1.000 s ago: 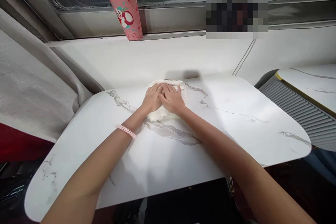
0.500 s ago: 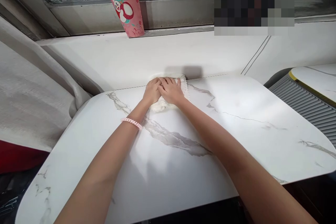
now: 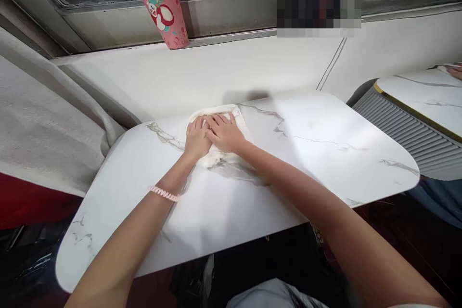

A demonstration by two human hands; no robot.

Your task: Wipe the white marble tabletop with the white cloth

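Note:
A white cloth (image 3: 211,159) with a fluffy edge lies on the white marble-patterned table (image 3: 325,154), near its back edge. My left hand (image 3: 197,138) presses flat on the left part of the cloth, fingers stretched forward. Beside it, my right hand (image 3: 227,134) also lies flat on the cloth with its fingers spread, its thumb side overlapping the left hand. Neither hand is closed around the cloth. A pink coiled band (image 3: 163,193) circles my left wrist.
On the window ledge beyond the table stands a tall pink paper cup (image 3: 164,12). A pale curtain (image 3: 46,120) hangs close to the table's left side. Right of the table is a grey ribbed surface (image 3: 415,120) beside another white tabletop (image 3: 426,91). The white wall (image 3: 231,70) borders the back edge.
Both hands and the cloth have slid from against the wall back toward me, slightly left. The view has shifted too, showing more of the table's front edge.

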